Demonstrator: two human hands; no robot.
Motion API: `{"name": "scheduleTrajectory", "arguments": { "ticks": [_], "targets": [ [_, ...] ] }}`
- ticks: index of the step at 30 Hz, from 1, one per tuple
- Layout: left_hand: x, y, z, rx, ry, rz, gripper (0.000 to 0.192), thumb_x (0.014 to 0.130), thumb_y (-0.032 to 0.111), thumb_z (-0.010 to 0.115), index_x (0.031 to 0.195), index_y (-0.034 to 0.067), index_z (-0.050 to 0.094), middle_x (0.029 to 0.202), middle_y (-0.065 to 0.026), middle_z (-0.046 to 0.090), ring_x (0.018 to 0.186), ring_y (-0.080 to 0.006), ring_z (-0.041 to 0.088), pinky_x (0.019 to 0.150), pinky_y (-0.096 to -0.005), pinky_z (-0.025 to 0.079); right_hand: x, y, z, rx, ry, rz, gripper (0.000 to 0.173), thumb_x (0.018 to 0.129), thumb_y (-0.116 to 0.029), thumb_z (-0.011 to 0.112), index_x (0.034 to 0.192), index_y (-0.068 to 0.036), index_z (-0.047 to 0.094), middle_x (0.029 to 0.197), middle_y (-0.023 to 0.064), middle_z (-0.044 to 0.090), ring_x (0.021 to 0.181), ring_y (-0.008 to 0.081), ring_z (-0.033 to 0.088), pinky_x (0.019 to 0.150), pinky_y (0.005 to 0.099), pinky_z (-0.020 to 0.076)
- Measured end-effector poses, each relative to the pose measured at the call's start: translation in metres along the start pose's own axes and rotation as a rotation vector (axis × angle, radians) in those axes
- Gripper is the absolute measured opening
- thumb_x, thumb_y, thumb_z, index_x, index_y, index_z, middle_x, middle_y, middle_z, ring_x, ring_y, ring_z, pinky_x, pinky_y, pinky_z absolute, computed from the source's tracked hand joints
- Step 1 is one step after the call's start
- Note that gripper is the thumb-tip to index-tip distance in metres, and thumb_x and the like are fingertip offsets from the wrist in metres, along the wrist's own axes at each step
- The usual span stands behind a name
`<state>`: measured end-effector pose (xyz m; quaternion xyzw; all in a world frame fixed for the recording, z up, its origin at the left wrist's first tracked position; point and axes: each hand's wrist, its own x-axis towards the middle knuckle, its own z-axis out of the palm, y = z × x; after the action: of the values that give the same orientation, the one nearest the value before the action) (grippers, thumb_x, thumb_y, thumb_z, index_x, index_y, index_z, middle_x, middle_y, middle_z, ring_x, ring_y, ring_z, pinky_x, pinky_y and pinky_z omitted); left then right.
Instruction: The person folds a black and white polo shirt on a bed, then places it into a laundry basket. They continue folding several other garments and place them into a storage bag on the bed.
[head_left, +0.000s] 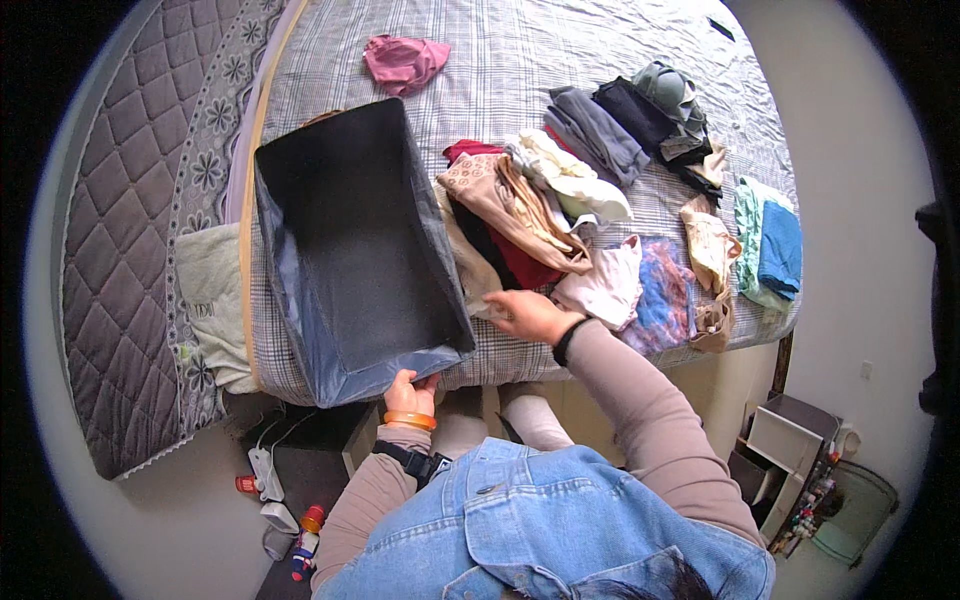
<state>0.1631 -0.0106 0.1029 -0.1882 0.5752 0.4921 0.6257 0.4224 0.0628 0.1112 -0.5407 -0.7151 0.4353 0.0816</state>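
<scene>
An open dark fabric storage box (367, 247) lies on the checked bedding, nothing visible inside. My left hand (411, 391) grips the box's near rim. My right hand (525, 315) touches a light cream cloth (474, 281) just right of the box; the fingertips are partly hidden in it. Beside that cloth rise folded beige clothes (495, 199), with dark red fabric (525, 259) below and white garments (570, 176) behind. A pale pink garment (604, 289) and a blue-and-pink patterned cloth (660, 292) lie right of my right wrist.
Farther back are a pink cloth (405, 64), folded grey clothes (596, 135) and black clothes (637, 112). Blue fabric (780, 247) lies near the bed's right edge. A grey-green towel (217, 300) hangs at the left. A power strip (264, 474) and a bottle (306, 547) are below.
</scene>
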Motion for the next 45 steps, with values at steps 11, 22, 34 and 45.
{"name": "scheduleTrajectory", "arguments": {
  "ticks": [11,22,34,45],
  "targets": [
    [-0.053,0.02,-0.014,0.411,-0.071,-0.053,0.033,0.092,0.031,0.059,0.116,0.009,0.054,0.113,-0.0086,0.059,0.108,-0.0243,0.056,0.092,-0.0502,0.045,-0.099,0.126,-0.101,0.467,0.436,0.361,0.026,0.085,-0.015,0.063,0.109,-0.005,0.063,0.09,0.0115,0.069,0.077,0.0169,0.066,0.07,0.0282,0.0521],
    [-0.092,0.008,-0.003,0.867,0.34,0.254,0.023,0.091,0.027,0.06,0.109,0.012,0.06,0.102,0.0007,0.064,0.092,-0.0132,0.062,0.064,-0.027,0.054,-0.014,0.247,-0.214,0.245,0.988,0.208,0.021,0.081,-0.014,0.065,0.101,-0.007,0.064,0.089,0.0093,0.062,0.076,0.021,0.063,0.069,0.0308,0.0511],
    [-0.137,-0.039,-0.003,0.717,0.464,0.184,0.015,0.095,0.02,0.054,0.103,0.008,0.059,0.09,-0.0056,0.067,0.074,-0.016,0.067,0.058,-0.0288,0.058,0.101,0.263,-0.205,-0.449,0.589,0.377,0.105,0.06,-0.026,0.082,0.146,-0.015,0.021,0.147,0.0095,0.028,0.137,0.0243,0.027,0.111,0.0466,0.0194],
    [-0.133,-0.061,-0.01,0.654,0.456,0.19,0.016,0.095,0.019,0.053,0.103,0.006,0.059,0.091,-0.0083,0.067,0.072,-0.0172,0.067,0.058,-0.0289,0.058,0.092,0.31,-0.277,0.182,0.577,0.313,0.057,0.066,-0.021,0.068,0.12,-0.006,0.056,0.107,0.0205,0.064,0.1,0.0342,0.062,0.089,0.037,0.0481]
  ]
}}
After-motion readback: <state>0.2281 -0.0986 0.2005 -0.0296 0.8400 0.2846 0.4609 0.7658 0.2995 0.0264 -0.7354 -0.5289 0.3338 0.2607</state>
